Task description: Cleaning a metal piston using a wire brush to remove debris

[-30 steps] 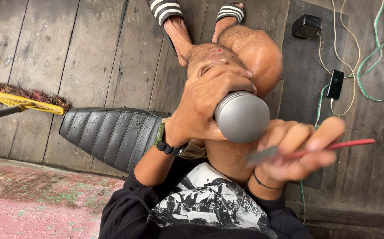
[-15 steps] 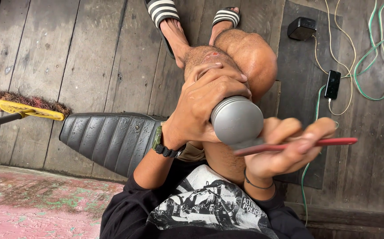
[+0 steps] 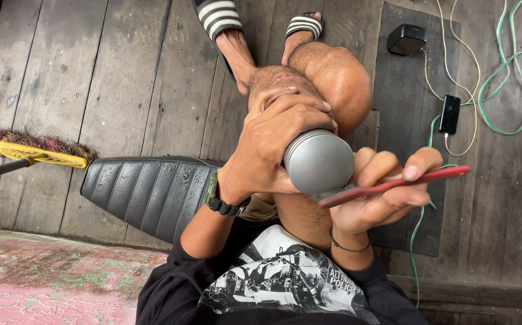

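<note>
Over the knees, left hand (image 3: 270, 147) grips a half-hidden grey cylinder (image 3: 318, 161); right hand (image 3: 381, 192) pinches a red tool (image 3: 399, 180).

Left hand (image 3: 270, 144) grips a grey metal cylinder (image 3: 318, 161); right hand (image 3: 381, 192) holds a red tool (image 3: 417, 179).

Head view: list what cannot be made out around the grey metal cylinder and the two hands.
- Grey metal cylinder: body hidden by left hand; only its round end shows.
- Thin red-handled tool in right hand: tip blurred against the cylinder.
- Yellow-headed broom: handle cut off by the left edge.
</note>
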